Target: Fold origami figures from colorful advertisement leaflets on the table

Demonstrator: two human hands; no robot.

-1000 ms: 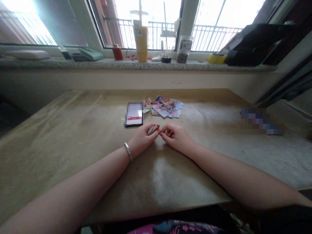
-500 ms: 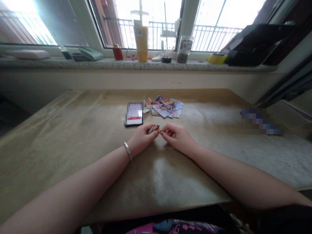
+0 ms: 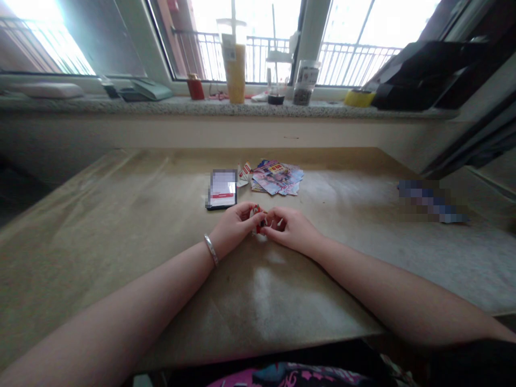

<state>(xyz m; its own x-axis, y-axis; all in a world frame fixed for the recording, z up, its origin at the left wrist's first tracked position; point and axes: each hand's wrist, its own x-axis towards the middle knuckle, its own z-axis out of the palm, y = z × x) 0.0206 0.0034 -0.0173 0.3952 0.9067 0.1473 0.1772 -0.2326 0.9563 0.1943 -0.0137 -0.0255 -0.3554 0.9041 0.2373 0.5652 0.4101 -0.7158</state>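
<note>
My left hand (image 3: 241, 219) pinches a small folded piece of printed paper (image 3: 258, 214), red, white and green, above the table. From the other side, the thumb and fingertips of my right hand (image 3: 287, 226) close on its right edge. My fingers cover much of the paper, so its full shape is hidden. Beyond my left hand lies a phone or small tablet (image 3: 222, 189) with a lit screen. To its right stands another folded paper piece (image 3: 244, 173), white with red and orange print. A fanned pile of colourful printed sheets (image 3: 278, 177) lies beside that.
The beige table (image 3: 169, 242) reaches to the wall below the window. A blurred blue packet (image 3: 433, 201) lies at the right. On the stone sill (image 3: 161, 106) stand a tall cup with yellow contents (image 3: 235, 70), a red bottle (image 3: 195, 87), and a black bag (image 3: 423, 75).
The folded paper has turned between my hands and shows more red. My right fingertips have moved slightly left and now meet its edge. The things on the table have not moved.
</note>
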